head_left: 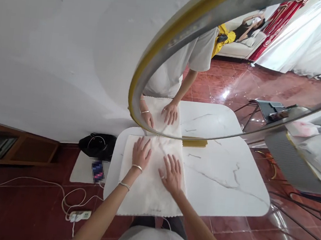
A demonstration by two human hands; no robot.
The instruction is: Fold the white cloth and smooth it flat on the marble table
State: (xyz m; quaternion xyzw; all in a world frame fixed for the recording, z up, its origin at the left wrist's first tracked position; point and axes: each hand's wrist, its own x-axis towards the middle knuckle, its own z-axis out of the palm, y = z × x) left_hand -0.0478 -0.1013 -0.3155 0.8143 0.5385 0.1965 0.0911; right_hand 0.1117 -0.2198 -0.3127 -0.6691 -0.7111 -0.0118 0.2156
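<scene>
A white cloth [150,191] with a scalloped edge lies spread over the left part of a white marble-patterned table [223,180]. My left hand [141,154] rests on its upper left area, palm down with the fingers stretched out. A bracelet circles that wrist, with a second one a little lower on the forearm. On the right side of the cloth, my right hand [172,173] lies flat, its fingers spread and a ring on one of them. Small wrinkles run through the cloth between the hands. Neither hand grips anything.
A large round mirror [137,83] with a yellow rim stands at the table's back, reflecting the hands and a person on a sofa. A black bag [97,146] sits left of the table. Cords run to a power strip [80,216] on the floor. A grey chair [296,161] is at right.
</scene>
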